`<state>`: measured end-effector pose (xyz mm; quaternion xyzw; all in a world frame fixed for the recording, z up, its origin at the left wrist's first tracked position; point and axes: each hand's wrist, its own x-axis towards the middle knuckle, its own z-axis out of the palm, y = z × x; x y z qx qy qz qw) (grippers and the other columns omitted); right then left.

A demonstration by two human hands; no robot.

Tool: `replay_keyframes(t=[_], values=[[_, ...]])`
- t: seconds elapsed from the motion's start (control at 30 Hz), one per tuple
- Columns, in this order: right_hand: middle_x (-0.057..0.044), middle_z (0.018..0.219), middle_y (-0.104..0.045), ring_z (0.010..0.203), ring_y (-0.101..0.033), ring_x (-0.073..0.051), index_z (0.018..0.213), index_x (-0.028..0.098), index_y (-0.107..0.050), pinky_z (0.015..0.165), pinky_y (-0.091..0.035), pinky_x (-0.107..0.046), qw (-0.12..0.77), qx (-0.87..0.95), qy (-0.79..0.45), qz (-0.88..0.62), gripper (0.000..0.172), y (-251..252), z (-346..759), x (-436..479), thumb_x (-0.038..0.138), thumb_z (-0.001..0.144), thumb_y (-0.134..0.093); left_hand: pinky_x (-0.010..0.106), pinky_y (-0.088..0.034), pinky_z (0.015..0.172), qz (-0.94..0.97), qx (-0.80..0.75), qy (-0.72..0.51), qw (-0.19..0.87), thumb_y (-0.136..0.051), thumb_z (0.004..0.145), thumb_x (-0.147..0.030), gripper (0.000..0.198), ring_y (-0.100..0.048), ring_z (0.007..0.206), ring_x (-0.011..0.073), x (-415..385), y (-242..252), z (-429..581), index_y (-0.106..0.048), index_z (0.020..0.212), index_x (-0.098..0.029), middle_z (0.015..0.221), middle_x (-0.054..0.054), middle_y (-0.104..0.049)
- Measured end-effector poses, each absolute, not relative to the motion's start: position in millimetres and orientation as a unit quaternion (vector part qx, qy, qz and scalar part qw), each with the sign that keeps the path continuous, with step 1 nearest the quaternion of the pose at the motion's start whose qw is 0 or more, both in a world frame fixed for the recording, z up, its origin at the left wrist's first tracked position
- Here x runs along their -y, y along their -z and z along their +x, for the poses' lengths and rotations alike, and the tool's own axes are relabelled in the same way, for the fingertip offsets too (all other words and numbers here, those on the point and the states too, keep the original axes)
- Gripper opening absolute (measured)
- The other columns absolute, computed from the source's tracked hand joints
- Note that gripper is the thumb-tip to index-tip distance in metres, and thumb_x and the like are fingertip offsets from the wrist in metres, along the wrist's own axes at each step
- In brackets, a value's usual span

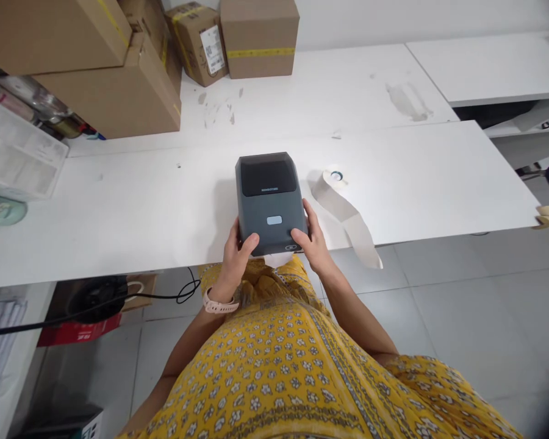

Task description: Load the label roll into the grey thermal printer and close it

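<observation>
A dark grey label printer (269,198) stands on the white table (119,207) near its front edge. My left hand (236,253) grips the printer's front left corner, thumb on top. My right hand (312,239) holds its front right side, fingers along the edge. A white bit of label paper (278,260) shows at the printer's front slot. To the right of the printer lies a roll of white label paper (335,178), its loose strip (359,235) trailing over the table's front edge.
Several cardboard boxes (110,79) are stacked at the back left, more (258,36) at the back. A clear plastic bin (13,152) sits far left. A black cable (174,296) hangs under the table. A second white table (485,64) stands at the right.
</observation>
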<state>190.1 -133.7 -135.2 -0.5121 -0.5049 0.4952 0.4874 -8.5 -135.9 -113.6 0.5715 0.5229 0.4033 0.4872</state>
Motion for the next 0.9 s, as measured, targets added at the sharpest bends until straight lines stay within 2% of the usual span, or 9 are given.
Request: replay_keyframes(t=[0.13, 0.27, 0.3, 0.37, 0.47, 0.53, 0.6, 0.73, 0.9], values=[[-0.016, 0.159, -0.044, 0.141, -0.050, -0.034, 0.160, 0.028, -0.019, 0.117, -0.043, -0.055, 0.513, 0.498, -0.482, -0.507, 0.101, 135.6, 186.7, 134.4, 0.075, 0.081, -0.062, 0.044, -0.049, 0.111, 0.555, -0.523, -0.426, 0.487, -0.055, 0.093, -0.060, 0.067, -0.053, 0.137, 0.0290, 134.6, 108.8, -7.6, -0.042, 0.148, -0.023, 0.150, 0.014, -0.054], [-0.013, 0.163, -0.039, 0.150, -0.038, -0.032, 0.157, 0.027, -0.028, 0.124, -0.033, -0.053, 0.525, 0.497, -0.470, -0.506, 0.091, 134.7, 183.6, 135.5, 0.072, 0.085, -0.060, 0.037, -0.053, 0.100, 0.507, -0.568, -0.477, 0.439, -0.062, 0.090, -0.054, 0.059, -0.059, 0.124, 0.0236, 160.5, 113.6, -10.2, -0.049, 0.139, -0.024, 0.142, 0.013, -0.058], [-0.011, 0.164, -0.037, 0.151, -0.035, -0.032, 0.157, 0.027, -0.028, 0.125, -0.031, -0.053, 0.525, 0.497, -0.468, -0.508, 0.090, 134.6, 183.1, 135.7, 0.072, 0.085, -0.059, 0.034, -0.054, 0.092, 0.483, -0.595, -0.501, 0.403, -0.065, 0.088, -0.053, 0.053, -0.063, 0.113, 0.0211, 170.4, 115.0, -10.7, -0.054, 0.130, -0.023, 0.132, 0.011, -0.062], [-0.009, 0.165, -0.036, 0.153, -0.032, -0.031, 0.157, 0.029, -0.029, 0.127, -0.028, -0.053, 0.522, 0.498, -0.464, -0.514, 0.089, 135.1, 182.6, 135.8, 0.073, 0.085, -0.058, 0.027, -0.051, 0.073, 0.450, -0.622, -0.503, 0.398, -0.064, 0.088, -0.052, 0.034, -0.061, 0.082, 0.0145, 188.8, 116.6, -10.2, -0.063, 0.098, -0.020, 0.094, 0.004, -0.067], [-0.008, 0.167, -0.032, 0.155, -0.029, -0.030, 0.157, 0.030, -0.030, 0.128, -0.025, -0.052, 0.523, 0.505, -0.451, -0.518, 0.088, 136.9, 182.6, 135.4, 0.075, 0.085, -0.056, 0.024, -0.039, 0.055, 0.484, -0.530, -0.360, 0.596, -0.057, 0.089, -0.057, 0.044, -0.047, 0.056, 0.0098, 201.5, 115.9, -2.3, -0.062, 0.071, -0.017, 0.061, -0.002, -0.053], [-0.007, 0.168, -0.030, 0.156, -0.026, -0.029, 0.157, 0.030, -0.029, 0.129, -0.024, -0.051, 0.520, 0.514, -0.443, -0.519, 0.087, 138.0, 182.9, 135.2, 0.074, 0.086, -0.054, 0.024, -0.032, 0.050, 0.470, -0.448, -0.273, 0.710, -0.051, 0.090, -0.062, 0.051, -0.040, 0.049, 0.0081, 198.4, 115.4, 8.2, -0.065, 0.074, -0.016, 0.054, -0.004, -0.049], [-0.007, 0.168, -0.028, 0.156, -0.024, -0.029, 0.158, 0.030, -0.028, 0.129, -0.023, -0.051, 0.513, 0.522, -0.440, -0.520, 0.086, 138.5, 183.4, 135.0, 0.074, 0.087, -0.053, 0.023, -0.026, 0.047, 0.426, -0.421, -0.254, 0.760, -0.048, 0.091, -0.063, 0.053, -0.034, 0.045, 0.0070, 190.9, 115.7, 20.3, -0.066, 0.079, -0.015, 0.051, -0.005, -0.046], [-0.008, 0.168, -0.030, 0.156, -0.024, -0.030, 0.158, 0.029, -0.028, 0.128, -0.023, -0.052, 0.516, 0.519, -0.440, -0.520, 0.089, 140.4, 184.0, 133.7, 0.075, 0.086, -0.054, 0.022, -0.020, 0.044, 0.363, -0.426, -0.299, 0.773, -0.052, 0.090, -0.057, 0.043, -0.030, 0.042, 0.0062, 180.1, 115.9, 37.4, -0.063, 0.081, -0.017, 0.048, -0.007, -0.043], [-0.011, 0.167, -0.031, 0.155, -0.028, -0.029, 0.159, 0.027, -0.025, 0.127, -0.027, -0.051, 0.505, 0.538, -0.422, -0.527, 0.088, 145.9, 183.8, 132.6, 0.074, 0.089, -0.050, 0.022, -0.020, 0.045, 0.373, -0.425, -0.329, 0.756, -0.059, 0.088, -0.055, 0.041, -0.032, 0.043, 0.0054, 180.8, 114.8, 39.6, -0.060, 0.075, -0.017, 0.047, -0.008, -0.043]])
